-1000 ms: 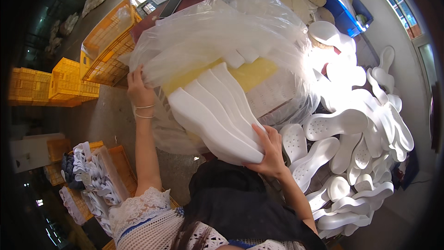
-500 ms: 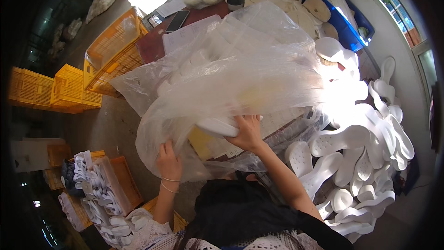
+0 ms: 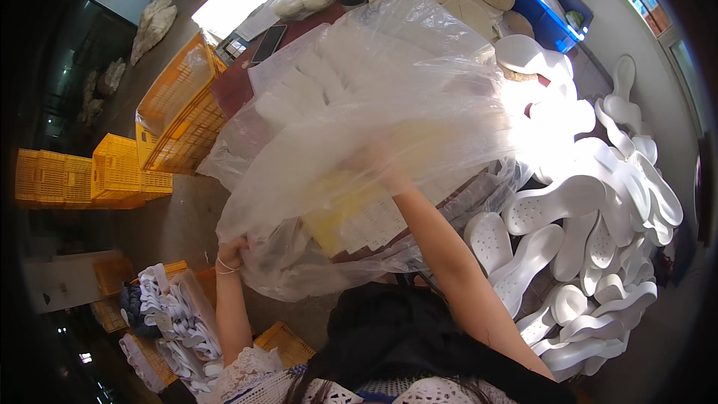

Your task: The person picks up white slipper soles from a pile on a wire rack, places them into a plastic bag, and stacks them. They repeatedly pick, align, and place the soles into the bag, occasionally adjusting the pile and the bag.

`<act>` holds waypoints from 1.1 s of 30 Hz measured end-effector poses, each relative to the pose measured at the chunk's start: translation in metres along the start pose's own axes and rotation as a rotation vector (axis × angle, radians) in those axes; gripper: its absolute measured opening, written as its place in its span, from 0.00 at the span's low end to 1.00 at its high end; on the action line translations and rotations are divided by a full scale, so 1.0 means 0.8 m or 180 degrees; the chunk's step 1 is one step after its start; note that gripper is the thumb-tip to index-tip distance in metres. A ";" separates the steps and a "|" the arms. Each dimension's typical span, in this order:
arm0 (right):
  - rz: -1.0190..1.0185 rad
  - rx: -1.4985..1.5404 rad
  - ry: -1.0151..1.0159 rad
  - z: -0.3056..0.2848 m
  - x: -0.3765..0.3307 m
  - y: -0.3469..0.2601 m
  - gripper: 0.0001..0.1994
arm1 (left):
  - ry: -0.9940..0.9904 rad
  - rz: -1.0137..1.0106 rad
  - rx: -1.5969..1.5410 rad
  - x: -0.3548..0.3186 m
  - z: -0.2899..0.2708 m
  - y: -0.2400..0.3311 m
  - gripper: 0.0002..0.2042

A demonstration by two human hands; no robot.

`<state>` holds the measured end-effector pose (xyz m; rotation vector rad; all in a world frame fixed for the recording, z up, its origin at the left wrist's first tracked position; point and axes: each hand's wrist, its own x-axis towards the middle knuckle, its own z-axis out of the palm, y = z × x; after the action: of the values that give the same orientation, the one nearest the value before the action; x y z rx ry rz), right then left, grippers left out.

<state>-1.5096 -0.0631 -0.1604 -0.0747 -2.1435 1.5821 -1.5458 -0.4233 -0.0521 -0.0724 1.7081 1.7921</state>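
A large clear plastic bag (image 3: 299,150) spreads over the table in front of me, its mouth toward me. At its left edge my left hand (image 3: 232,253) is closed on the film. My right hand (image 3: 374,161) reaches in under the upper layer; seen through the cloudy film it is blurred, and whatever its fingers hold is hidden. Farther inside, several pale insole-like shapes (image 3: 321,82) show through the plastic. Beneath the bag's mouth lie a yellow sheet (image 3: 323,226) and a printed paper (image 3: 370,224).
White insoles (image 3: 557,202) with small holes are heaped on the right. A blue bin (image 3: 550,19) and beige pads (image 3: 479,19) are at the back. A phone (image 3: 269,43) lies at the table's far left. Yellow crates (image 3: 179,127) stand leftward; more white pieces (image 3: 179,314) fill crates lower left.
My right hand has moved farther into the bag with the white insole it held, now out of sight. My left hand has shifted left and slightly down, drawing the bag's edge outward.
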 end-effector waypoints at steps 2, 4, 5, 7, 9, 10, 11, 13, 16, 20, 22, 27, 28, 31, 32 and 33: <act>-0.0288 -0.2553 -0.0029 -0.033 -0.036 -0.021 0.35 | 0.1287 -0.0240 0.1131 0.012 -0.033 0.010 0.15; 0.0235 -0.2476 -0.0102 -0.093 -0.111 -0.061 0.37 | 0.1334 -0.0407 0.4379 0.015 -0.026 0.015 0.15; 0.0368 -0.2472 -0.0053 -0.128 -0.157 -0.085 0.38 | 0.1247 -0.0431 0.5715 0.011 -0.005 0.017 0.13; 0.1156 -0.3136 0.0471 -0.190 -0.259 -0.135 0.41 | 0.0591 0.0730 0.4467 -0.005 0.083 0.000 0.11; 0.2245 -0.3936 0.1155 -0.230 -0.345 -0.171 0.47 | -0.0387 0.0806 0.2773 -0.021 0.213 -0.039 0.09; 0.3004 -0.3909 0.1290 -0.239 -0.377 -0.182 0.51 | -0.1164 -0.0016 0.2199 -0.021 0.282 -0.067 0.10; 0.3942 -0.3936 0.1384 -0.245 -0.400 -0.185 0.56 | -0.1813 -0.1033 0.2032 -0.020 0.349 -0.099 0.13; 0.3873 -0.2652 0.1873 -0.251 -0.431 -0.185 0.57 | -0.2770 -0.2573 0.1613 -0.028 0.456 -0.168 0.21; 0.3677 -0.1822 0.2114 -0.265 -0.464 -0.183 0.48 | -0.3319 -0.1715 0.2550 -0.073 0.520 -0.238 0.20; 0.3484 0.0040 0.2532 -0.314 -0.545 -0.231 0.42 | -0.3661 0.2745 0.3179 -0.077 0.565 -0.260 0.14; 0.2976 0.0350 0.2477 -0.327 -0.581 -0.258 0.44 | -0.3395 0.4813 0.4337 -0.050 0.600 -0.254 0.22; 0.2448 0.0733 0.3074 -0.338 -0.630 -0.317 0.50 | -0.5409 0.2331 0.4804 0.005 0.655 -0.221 0.19; 0.2292 0.0730 0.3223 -0.344 -0.629 -0.324 0.51 | -0.5211 0.2317 0.4278 0.016 0.666 -0.210 0.16; 0.2071 0.0620 0.3535 -0.366 -0.604 -0.330 0.50 | -0.2916 0.4075 0.3250 0.045 0.723 -0.198 0.17; 0.2052 0.0488 0.3574 -0.370 -0.590 -0.332 0.49 | -0.2966 0.3088 0.3459 0.057 0.750 -0.203 0.18; 0.1863 0.0305 0.3665 -0.375 -0.572 -0.327 0.49 | -0.3034 0.2383 0.3831 0.068 0.774 -0.210 0.18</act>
<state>-0.9235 -0.0276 -0.0089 -1.3185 -1.1456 1.3458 -1.2679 0.1515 -0.1319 1.7678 1.7812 0.5972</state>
